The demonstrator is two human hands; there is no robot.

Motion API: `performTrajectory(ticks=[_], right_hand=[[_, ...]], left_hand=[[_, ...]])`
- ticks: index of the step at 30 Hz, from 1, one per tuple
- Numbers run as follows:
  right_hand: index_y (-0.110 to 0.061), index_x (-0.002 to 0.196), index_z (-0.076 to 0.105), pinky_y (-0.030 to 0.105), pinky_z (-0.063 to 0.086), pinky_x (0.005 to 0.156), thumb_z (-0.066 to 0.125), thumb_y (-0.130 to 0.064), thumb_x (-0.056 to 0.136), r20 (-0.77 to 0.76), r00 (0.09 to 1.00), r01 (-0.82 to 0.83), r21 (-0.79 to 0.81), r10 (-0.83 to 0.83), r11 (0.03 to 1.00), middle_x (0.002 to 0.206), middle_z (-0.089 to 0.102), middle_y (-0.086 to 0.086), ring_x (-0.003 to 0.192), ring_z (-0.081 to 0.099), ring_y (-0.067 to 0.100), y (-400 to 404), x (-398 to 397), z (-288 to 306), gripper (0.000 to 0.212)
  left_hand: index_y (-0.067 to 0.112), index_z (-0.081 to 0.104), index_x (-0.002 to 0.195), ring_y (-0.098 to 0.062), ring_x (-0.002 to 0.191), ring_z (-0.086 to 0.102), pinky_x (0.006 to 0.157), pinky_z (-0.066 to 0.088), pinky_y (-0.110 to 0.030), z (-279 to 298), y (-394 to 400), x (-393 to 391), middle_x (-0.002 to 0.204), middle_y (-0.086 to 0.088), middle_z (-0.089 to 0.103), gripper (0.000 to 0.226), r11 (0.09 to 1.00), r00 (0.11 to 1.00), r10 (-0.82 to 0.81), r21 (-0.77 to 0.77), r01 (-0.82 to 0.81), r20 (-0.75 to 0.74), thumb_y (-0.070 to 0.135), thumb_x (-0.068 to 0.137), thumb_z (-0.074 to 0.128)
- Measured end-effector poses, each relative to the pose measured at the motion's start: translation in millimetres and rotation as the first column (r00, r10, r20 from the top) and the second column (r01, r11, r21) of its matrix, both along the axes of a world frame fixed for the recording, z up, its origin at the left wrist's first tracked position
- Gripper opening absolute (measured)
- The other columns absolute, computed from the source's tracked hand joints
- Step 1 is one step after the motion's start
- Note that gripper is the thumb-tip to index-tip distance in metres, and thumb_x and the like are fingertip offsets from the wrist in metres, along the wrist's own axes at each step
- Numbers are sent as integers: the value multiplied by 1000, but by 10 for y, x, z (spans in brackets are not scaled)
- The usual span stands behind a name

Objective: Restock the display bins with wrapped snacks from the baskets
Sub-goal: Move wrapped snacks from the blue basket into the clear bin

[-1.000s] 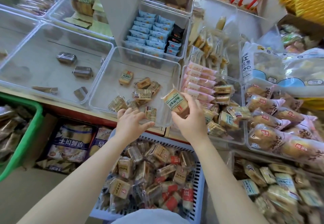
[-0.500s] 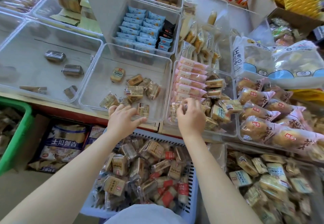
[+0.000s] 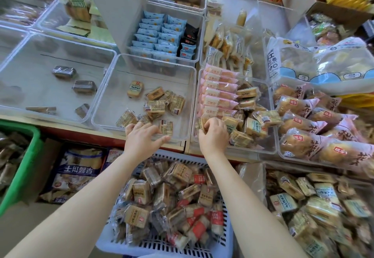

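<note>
- The left hand (image 3: 141, 138) rests on the near rim of a clear display bin (image 3: 113, 88), fingers spread and fairly straight, thumb out to the right along the rim; it holds nothing that shows.
- That bin holds only a few wrapped snacks (image 3: 155, 107), scattered over its near right part.
- The right hand (image 3: 213, 134) reaches into the next clear bin (image 3: 272, 148) to the right, fingers curled around a small wrapped snack (image 3: 202, 123) at the bin's near left corner.
- This right bin is far fuller: a row of pink packets (image 3: 219, 94) along its left side, tan wrapped squares (image 3: 255, 127) heaped beside the hand.
- Below both forearms, nearer the camera, sits a white slotted basket (image 3: 182, 245) piled with wrapped snacks in tan and red.
- To the left of the basket a green basket (image 3: 24, 168) shows at the frame edge.
- Far right, another clear bin carries large pink-wrapped buns (image 3: 307, 146).
</note>
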State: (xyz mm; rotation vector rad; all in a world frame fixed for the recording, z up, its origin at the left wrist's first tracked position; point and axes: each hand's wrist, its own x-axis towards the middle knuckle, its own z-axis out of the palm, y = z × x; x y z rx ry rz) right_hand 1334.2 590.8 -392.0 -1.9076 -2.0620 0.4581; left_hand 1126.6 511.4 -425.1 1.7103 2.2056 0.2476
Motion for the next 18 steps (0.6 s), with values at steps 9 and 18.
performTrajectory(ticks=[9, 18], right_hand=[[-7, 128, 57, 37, 59, 69, 49, -14, 100, -720, -146, -178, -655, -678, 734, 106, 72, 18, 82, 73, 29, -102, 344, 721, 29], [-2, 133, 56, 30, 47, 66, 60, -47, 92, -711, -17, -513, -597, -703, 617, 104, 63, 16, 81, 59, 23, 76, -264, 661, 61]], left_hand=[[37, 51, 91, -18, 109, 48, 106, 20, -42, 48, -4, 4, 102, 12, 61, 54, 999, 1000, -13, -42, 14, 18, 82, 84, 22], [29, 63, 104, -20, 120, 44, 109, 24, -43, 55, -10, 15, 111, 8, 62, 54, 999, 997, 0, -33, 2, 72, 74, 91, 38]])
